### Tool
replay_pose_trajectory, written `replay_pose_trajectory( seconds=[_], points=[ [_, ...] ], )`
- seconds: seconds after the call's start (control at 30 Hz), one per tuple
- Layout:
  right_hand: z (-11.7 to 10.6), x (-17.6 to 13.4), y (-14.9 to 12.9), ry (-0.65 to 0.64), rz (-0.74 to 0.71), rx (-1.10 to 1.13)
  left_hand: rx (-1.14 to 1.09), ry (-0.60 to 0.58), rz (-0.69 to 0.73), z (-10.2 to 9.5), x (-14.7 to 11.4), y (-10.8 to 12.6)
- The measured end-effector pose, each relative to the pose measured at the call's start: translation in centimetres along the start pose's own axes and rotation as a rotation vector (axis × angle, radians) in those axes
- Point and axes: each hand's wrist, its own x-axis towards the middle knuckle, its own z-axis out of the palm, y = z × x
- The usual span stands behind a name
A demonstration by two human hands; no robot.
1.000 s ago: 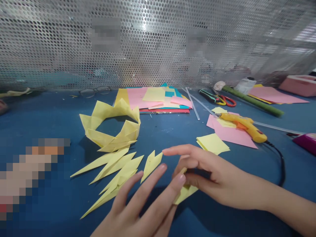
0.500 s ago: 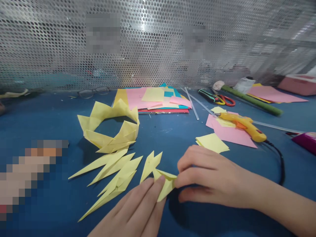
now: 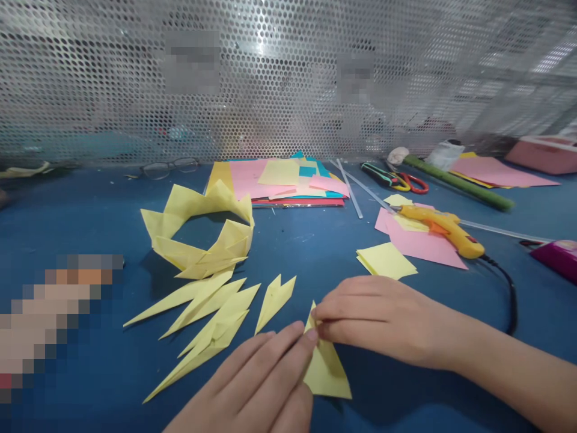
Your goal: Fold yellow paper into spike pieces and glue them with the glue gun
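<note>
A partly folded piece of yellow paper [image 3: 328, 374] lies before me on the blue table, its narrow tip pointing away. My left hand [image 3: 256, 382] presses its fingertips on the paper's left edge near that tip, thumb side partly hidden. From the other side, my right hand [image 3: 378, 322] pinches the upper part, covering some of it. Left of the hands rest several folded yellow paper points [image 3: 211, 334], and a smaller folded yellow piece [image 3: 273, 300] is closest to my left fingers. Behind them stands a ring of joined yellow paper points [image 3: 169, 246].
Yellow paper squares [image 3: 387, 260] lie beyond my right hand. A yellow glue gun [image 3: 444, 225] rests on pink paper [image 3: 424, 248], its cord trailing right. Farther back are a coloured paper stack [image 3: 243, 180], scissors [image 3: 417, 183] and eyeglasses [image 3: 157, 170]. A blurred-out shape [image 3: 58, 300] covers the left.
The yellow paper has been turned and shifted right, with its wide end now toward me. My left fingers have moved slightly right; my right hand now pinches near the tip.
</note>
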Motion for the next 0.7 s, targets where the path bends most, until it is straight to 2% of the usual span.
replay_pose_trajectory(
  seconds=[0.03,0.07,0.1,0.13,0.33,0.37,0.4,0.43,0.47,0.57,0.7],
  points=[
    [0.0,0.0,0.0,0.0,-0.002,0.022,-0.015,-0.036,0.013,0.0,0.1,-0.2],
    [0.0,0.0,0.0,-0.007,0.005,0.043,-0.024,-0.2,0.077,-0.1,0.2,-0.4],
    [0.0,0.0,0.0,-0.016,0.016,0.061,-0.021,-0.186,0.068,-0.3,0.4,-0.5],
    [-0.1,0.0,0.0,-0.027,0.029,0.079,-0.016,-0.23,0.066,-0.5,0.5,-0.7],
    [-0.5,-0.3,0.3,-0.124,0.096,0.202,0.033,-0.197,0.063,-0.2,0.6,-0.8],
    [-0.5,-0.3,0.4,-0.121,0.103,0.222,0.036,-0.083,-0.009,0.1,0.4,-0.8],
    [-0.5,-0.2,0.5,-0.112,0.11,0.242,0.028,-0.123,0.003,0.3,0.2,-0.7],
    [-0.5,-0.2,0.5,-0.102,0.116,0.263,0.058,-0.253,0.081,0.5,-0.1,-0.6],
    [-0.4,-0.1,0.5,-0.094,0.122,0.282,0.063,-0.246,0.061,0.7,-0.3,-0.6],
    [0.0,0.0,0.4,-0.079,0.141,0.323,0.071,-0.134,0.009,1.3,-0.7,-0.4],
    [0.5,0.1,0.1,-0.033,0.135,0.376,0.057,-0.091,-0.037,1.6,-1.0,-0.2]
  ],
)
